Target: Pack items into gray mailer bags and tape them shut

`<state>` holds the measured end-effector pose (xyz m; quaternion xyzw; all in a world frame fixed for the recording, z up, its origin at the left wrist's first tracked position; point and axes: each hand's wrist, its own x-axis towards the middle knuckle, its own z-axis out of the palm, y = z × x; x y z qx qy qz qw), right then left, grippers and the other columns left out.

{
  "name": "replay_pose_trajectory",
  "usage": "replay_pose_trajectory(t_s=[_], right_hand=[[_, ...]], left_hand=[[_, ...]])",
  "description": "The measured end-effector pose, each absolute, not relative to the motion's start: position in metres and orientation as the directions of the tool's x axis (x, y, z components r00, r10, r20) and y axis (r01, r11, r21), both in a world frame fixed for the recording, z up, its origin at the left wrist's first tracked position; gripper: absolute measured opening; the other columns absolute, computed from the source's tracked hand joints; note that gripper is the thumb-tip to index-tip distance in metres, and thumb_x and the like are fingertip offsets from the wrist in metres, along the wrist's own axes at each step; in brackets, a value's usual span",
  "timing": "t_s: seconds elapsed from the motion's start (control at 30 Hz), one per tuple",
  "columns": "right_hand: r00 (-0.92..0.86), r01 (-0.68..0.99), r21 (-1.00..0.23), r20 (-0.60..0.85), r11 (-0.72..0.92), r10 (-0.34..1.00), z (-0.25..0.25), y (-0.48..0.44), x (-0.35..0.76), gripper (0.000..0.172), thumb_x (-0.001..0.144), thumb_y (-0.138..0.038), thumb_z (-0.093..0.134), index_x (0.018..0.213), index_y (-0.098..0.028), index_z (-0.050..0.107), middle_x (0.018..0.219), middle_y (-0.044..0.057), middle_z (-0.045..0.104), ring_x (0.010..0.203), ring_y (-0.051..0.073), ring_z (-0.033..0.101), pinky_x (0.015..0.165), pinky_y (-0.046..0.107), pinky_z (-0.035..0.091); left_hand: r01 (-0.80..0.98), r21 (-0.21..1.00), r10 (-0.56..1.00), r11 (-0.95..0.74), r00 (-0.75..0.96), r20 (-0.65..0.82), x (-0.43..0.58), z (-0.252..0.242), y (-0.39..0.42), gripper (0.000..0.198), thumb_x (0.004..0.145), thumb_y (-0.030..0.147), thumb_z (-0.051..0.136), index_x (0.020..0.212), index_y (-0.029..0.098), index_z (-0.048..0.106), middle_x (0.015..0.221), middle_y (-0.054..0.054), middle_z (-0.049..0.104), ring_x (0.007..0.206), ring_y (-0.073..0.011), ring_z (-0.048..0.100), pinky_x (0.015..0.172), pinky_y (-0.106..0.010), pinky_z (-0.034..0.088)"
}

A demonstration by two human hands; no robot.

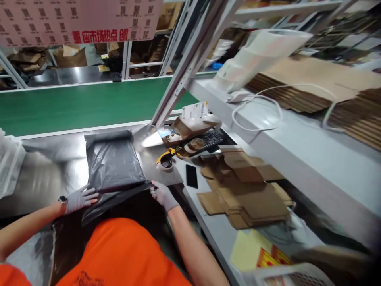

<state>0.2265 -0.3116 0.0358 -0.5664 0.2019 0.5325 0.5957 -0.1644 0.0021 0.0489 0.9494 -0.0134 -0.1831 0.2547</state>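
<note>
Head view: the right hand (163,195) pinches the near right corner of a grey plastic mailer (116,159), the left hand (79,199) lies splayed at its near left edge; the mailer rests on the metal desk (44,174), near a tape dispenser (166,160).

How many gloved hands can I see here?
2: the left gloved hand at the near left of the dark gray plastic bag; the right gloved hand gripping its near right corner.

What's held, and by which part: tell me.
The right hand grips the dark plastic bag by its near right corner; the left hand touches its near left side, grip unclear.
</note>
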Motion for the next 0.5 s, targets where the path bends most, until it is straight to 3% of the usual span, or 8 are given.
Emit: replay_pose_trajectory(t_s=[0.1,0.23,0.3,0.4,0.5], right_hand=[[0.325,-0.878,-0.423,-0.871,-0.225,0.368,0.043,-0.308,0.230,0.036,0.112,-0.031,0.060,0.078,-0.025,0.049,0.057,-0.005,0.053,0.044,0.008,0.043,0.039,0.015,0.033],[0.325,-0.890,-0.410,-0.877,-0.199,0.354,0.049,-0.303,0.231,0.036,0.112,-0.030,0.062,0.079,-0.025,0.049,0.060,-0.005,0.054,0.045,0.007,0.043,0.040,0.015,0.033],[0.336,-0.893,-0.414,-0.875,-0.178,0.349,0.049,-0.300,0.231,0.037,0.114,-0.029,0.058,0.078,-0.025,0.048,0.059,-0.005,0.053,0.045,0.007,0.043,0.041,0.014,0.032],[0.358,-0.891,-0.428,-0.867,-0.152,0.347,0.047,-0.297,0.232,0.041,0.117,-0.028,0.051,0.076,-0.025,0.046,0.057,-0.006,0.050,0.045,0.006,0.041,0.042,0.015,0.031],[0.393,-0.874,-0.466,-0.842,-0.134,0.369,0.044,-0.295,0.233,0.042,0.116,-0.025,0.050,0.074,-0.026,0.045,0.054,-0.006,0.048,0.044,0.007,0.039,0.042,0.016,0.028]], left_hand=[[0.027,0.416,-0.140,-0.909,0.920,-0.366,-0.173,0.031,-0.005,0.083,0.090,0.013,0.077,0.168,0.039,0.062,0.183,-0.007,0.050,0.176,-0.0410,0.035,0.146,-0.075,0.009],[0.033,0.347,-0.105,-0.937,0.923,-0.369,-0.185,0.012,-0.019,0.096,0.084,0.019,0.076,0.177,0.031,0.052,0.186,-0.012,0.043,0.177,-0.0501,0.027,0.141,-0.085,0.005],[0.089,0.330,-0.032,-0.940,0.938,-0.345,-0.193,0.004,-0.019,0.095,0.083,0.013,0.071,0.175,0.030,0.054,0.182,-0.010,0.051,0.176,-0.0501,0.029,0.140,-0.087,0.006],[0.213,0.344,0.150,-0.915,0.968,-0.203,-0.199,-0.009,-0.014,0.068,0.096,0.013,0.058,0.161,0.028,0.071,0.168,-0.008,0.068,0.174,-0.0433,0.036,0.143,-0.081,0.012],[0.401,0.427,0.382,-0.811,0.915,-0.132,-0.199,-0.022,-0.009,0.051,0.107,0.023,0.048,0.146,0.019,0.081,0.168,-0.015,0.066,0.170,-0.0386,0.045,0.142,-0.065,0.036]])
